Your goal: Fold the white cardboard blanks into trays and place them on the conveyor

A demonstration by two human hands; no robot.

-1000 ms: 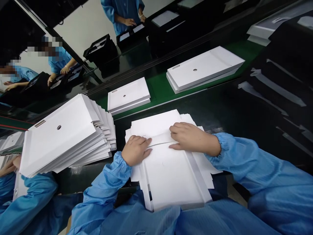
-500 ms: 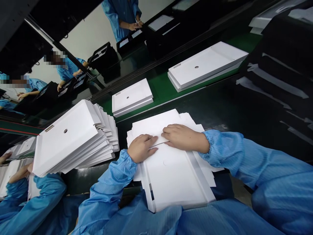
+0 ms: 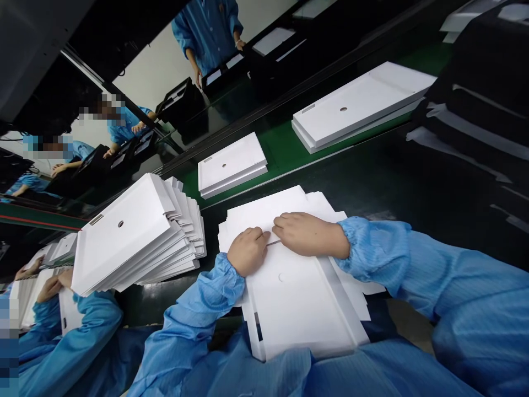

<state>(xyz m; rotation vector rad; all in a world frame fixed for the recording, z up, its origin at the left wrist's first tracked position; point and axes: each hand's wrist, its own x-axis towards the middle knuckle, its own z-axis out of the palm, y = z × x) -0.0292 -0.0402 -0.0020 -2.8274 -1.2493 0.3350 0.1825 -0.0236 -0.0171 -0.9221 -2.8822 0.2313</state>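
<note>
A white die-cut cardboard sheet (image 3: 306, 309) lies in front of me, with raised side flaps, a slot at its lower left and a faint half-circle cut. It rests on more flat white sheets (image 3: 353, 292). At the far crease of the sheet, my left hand (image 3: 248, 251) is closed with curled fingers on the folded edge. Close beside it, my right hand (image 3: 308, 234) grips the same edge, its fingers bent together. Both thumbs are mostly hidden.
A tall stack of folded white trays (image 3: 124, 226) stands to the left. Further trays (image 3: 233, 164) and a larger pair (image 3: 359, 107) sit on the green conveyor belt (image 3: 276, 157). Black stacked material (image 3: 475, 121) rises at right. A co-worker's sleeve (image 3: 95, 320) is at left.
My left hand has shifted slightly right, closing its thumb and fingers in toward my right hand. The right hand stays nearly in place. The whole view has shifted slightly.
</note>
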